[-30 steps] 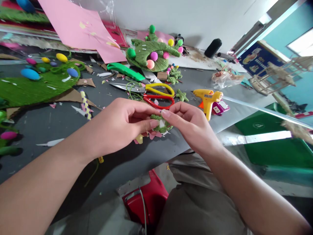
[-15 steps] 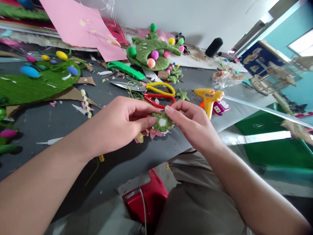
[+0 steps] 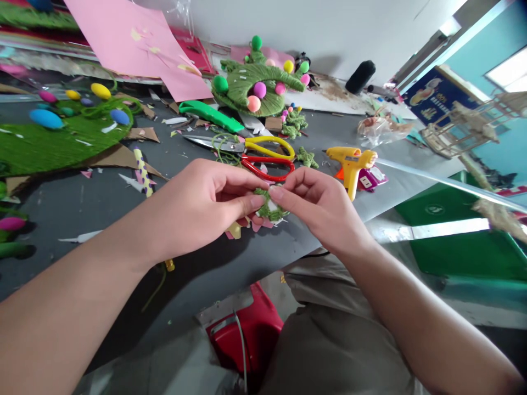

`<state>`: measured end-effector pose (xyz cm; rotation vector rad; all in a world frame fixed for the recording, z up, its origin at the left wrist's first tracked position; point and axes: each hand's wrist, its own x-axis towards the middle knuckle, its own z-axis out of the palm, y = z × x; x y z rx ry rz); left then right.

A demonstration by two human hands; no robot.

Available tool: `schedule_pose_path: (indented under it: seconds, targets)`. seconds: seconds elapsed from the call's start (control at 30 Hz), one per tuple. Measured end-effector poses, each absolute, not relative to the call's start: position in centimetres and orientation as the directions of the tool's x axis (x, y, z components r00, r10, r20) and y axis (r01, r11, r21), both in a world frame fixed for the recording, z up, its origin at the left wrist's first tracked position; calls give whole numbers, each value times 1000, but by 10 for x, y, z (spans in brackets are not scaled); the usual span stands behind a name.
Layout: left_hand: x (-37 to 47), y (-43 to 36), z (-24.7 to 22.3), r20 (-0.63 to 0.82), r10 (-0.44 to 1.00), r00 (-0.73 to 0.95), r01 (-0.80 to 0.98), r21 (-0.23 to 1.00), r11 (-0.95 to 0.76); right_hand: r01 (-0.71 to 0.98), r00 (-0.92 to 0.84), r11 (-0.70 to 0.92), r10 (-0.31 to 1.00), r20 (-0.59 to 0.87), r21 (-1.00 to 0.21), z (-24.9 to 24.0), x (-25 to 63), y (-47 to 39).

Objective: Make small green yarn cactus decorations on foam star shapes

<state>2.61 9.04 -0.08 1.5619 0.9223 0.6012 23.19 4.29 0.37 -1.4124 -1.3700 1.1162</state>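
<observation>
Between my two hands is a small piece wrapped in green yarn (image 3: 273,212), with a pale patch in its middle. My left hand (image 3: 216,200) pinches its left edge between thumb and fingers. On the other side my right hand (image 3: 317,203) has its thumb pressed on the top of the piece, and its fingers curl behind. Just beyond the hands lie scissors (image 3: 269,148) with one yellow and one red handle. Pink and yellow paper scraps (image 3: 234,230) show under the left fingers.
A yellow glue gun (image 3: 349,162) stands right of my hands. Behind the scissors are a green cutter (image 3: 209,115) and a yarn-wrapped shape with pompoms (image 3: 247,82). A green yarn-covered panel (image 3: 61,140) lies left, near a dotted stick (image 3: 143,171). The table's front edge (image 3: 263,277) runs below.
My right thumb has shifted left over the top of the green yarn piece, covering part of the pale patch. My left hand keeps nearly the same pinch.
</observation>
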Motion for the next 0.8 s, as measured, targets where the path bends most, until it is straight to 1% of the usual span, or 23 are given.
schedule_pose_path:
  seconds: [0.17,0.37,0.53,0.6,0.7,0.8]
  targets:
    - [24,90,-1,-128,818,560,221,975,1,226,-3,-49,999,-51,-973,5,231,42]
    - [24,90,1,-165,801,576,209,977,51,238,9,-25,1000,-24,-971,4,232,43]
    - [24,91,1,-164,849,502,241,969,44,150,2,-30,1000,-30,-988,4,236,45]
    - [23,91,1,-165,861,481,248,968,47,187,-21,-7,1000,-11,-982,6,239,44]
    - [22,92,1,-178,852,493,226,971,72,257,-42,44,999,34,-965,8,240,41]
    - [23,91,1,-176,847,503,200,976,84,261,-35,82,997,76,-962,8,239,41]
